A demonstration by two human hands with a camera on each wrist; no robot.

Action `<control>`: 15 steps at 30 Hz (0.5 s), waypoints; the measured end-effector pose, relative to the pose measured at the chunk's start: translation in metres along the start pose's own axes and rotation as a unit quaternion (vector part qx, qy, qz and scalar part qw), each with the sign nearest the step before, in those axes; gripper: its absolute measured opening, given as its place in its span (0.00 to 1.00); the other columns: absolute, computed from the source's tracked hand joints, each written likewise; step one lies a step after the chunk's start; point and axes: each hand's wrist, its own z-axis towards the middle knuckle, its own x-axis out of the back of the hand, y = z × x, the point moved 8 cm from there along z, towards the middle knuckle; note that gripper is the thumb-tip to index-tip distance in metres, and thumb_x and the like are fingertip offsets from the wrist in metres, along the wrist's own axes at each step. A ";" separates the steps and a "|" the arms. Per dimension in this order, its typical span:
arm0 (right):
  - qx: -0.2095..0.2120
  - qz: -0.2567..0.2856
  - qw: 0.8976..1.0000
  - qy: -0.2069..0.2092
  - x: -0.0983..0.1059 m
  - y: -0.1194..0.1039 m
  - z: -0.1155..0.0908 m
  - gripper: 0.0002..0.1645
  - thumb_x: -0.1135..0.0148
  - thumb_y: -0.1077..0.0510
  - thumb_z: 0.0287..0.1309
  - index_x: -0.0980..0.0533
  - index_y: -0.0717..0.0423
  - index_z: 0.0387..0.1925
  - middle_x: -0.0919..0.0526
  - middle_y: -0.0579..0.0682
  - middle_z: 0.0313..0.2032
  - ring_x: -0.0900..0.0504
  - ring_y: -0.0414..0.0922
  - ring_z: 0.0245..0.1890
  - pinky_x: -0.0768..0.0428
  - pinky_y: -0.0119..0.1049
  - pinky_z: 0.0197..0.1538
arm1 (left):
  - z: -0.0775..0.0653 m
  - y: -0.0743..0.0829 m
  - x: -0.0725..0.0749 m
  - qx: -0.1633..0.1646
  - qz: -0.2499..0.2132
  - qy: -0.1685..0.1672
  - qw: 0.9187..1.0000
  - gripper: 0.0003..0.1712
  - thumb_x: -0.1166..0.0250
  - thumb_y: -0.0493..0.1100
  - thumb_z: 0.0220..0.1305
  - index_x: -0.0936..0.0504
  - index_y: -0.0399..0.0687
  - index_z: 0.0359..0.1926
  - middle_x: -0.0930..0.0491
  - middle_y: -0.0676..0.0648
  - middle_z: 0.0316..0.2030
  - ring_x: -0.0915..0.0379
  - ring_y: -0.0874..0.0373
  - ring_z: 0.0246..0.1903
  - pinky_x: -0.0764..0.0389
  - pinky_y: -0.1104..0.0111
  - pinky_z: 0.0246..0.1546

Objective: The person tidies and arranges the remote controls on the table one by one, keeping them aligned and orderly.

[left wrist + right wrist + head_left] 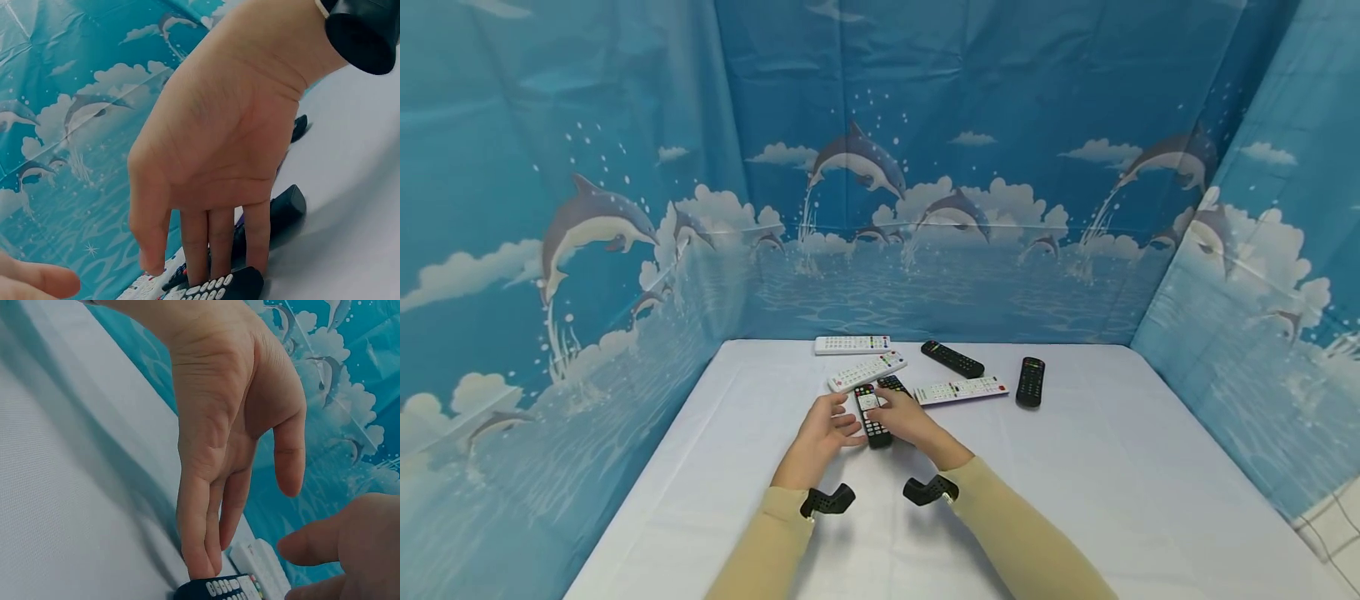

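A black remote control [872, 421] with white buttons lies on the white table between my two hands. My left hand [822, 435] is at its left side, fingers extended; in the left wrist view the fingertips [256, 259] reach down at the end of the remote [247, 286]. From the right, my right hand [913, 421] reaches over the upper part, its thumb apart from the long, nearly straight fingers [195, 544], whose tips are right at the remote's edge [199, 589]. Partly hidden by the right hand, a second black remote [892, 383] lies close beside the first.
Behind the hands lie a tilted white remote [867, 372] and another white remote [852, 345] near the back edge. To the right are a white remote [962, 390], a slanted black remote [952, 359] and an upright-pointing black remote [1030, 382]. A dolphin-print curtain [880, 283] encloses the table.
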 end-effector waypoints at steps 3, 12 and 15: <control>-0.004 0.004 1.000 0.011 0.001 0.003 0.000 0.37 0.38 0.57 0.64 0.35 0.65 0.71 0.19 0.63 0.54 0.18 0.52 0.50 0.19 0.47 0.51 | 0.001 -0.003 -0.001 0.013 -0.002 -0.010 1.000 0.42 0.47 0.41 0.71 0.58 0.21 0.72 0.52 0.18 0.68 0.50 0.26 0.68 0.36 0.36 0.63; -0.053 0.037 0.998 -0.002 -0.002 0.012 -0.004 0.30 0.38 0.62 0.64 0.29 0.67 0.66 0.17 0.59 0.48 0.18 0.46 0.37 0.15 0.39 0.34 | 0.012 -0.008 0.009 0.015 0.120 0.017 0.993 0.27 0.47 0.36 0.70 0.36 0.21 0.64 0.31 0.26 0.60 0.28 0.40 0.55 0.24 0.46 0.58; -0.054 0.058 0.997 -0.006 -0.004 0.012 -0.004 0.29 0.39 0.64 0.64 0.29 0.69 0.65 0.18 0.60 0.49 0.17 0.47 0.39 0.14 0.41 0.37 | 0.017 -0.006 0.013 0.008 0.158 0.039 0.987 0.22 0.46 0.33 0.69 0.30 0.21 0.59 0.24 0.28 0.54 0.22 0.46 0.45 0.18 0.51 0.51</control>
